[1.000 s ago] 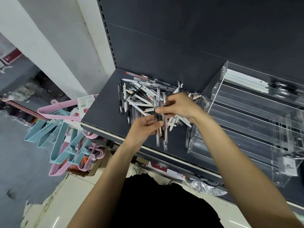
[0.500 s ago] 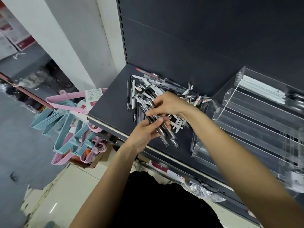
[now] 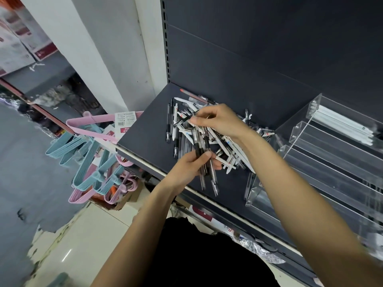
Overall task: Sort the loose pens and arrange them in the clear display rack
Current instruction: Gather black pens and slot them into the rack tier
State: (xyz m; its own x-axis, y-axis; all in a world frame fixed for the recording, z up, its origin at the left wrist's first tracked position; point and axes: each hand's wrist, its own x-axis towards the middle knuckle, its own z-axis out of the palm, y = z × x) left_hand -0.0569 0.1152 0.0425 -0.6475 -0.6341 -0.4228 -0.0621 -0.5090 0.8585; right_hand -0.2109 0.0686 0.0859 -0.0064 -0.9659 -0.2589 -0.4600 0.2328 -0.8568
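Left grip point(image 3: 193, 165) round pen bundle point(image 3: 204, 160), right grip point(image 3: 215, 120) apparently pinching black pen point(image 3: 183, 120)

You see a jumbled pile of loose pens point(image 3: 209, 129), black and white, on the dark shelf; several clear, black-gripped ones point(image 3: 205, 162) stand out bundled. The clear display rack point(image 3: 323, 162) beside it holds what look like white pens in its top tier.

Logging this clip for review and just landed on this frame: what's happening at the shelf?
A person is sorting a pile of loose pens on a dark shelf. The left hand grips a small bundle of clear black-grip pens, while the right hand pinches another pen above the pile. The clear display rack beside the pile holds white pens in its top tier; the tiers below look empty.
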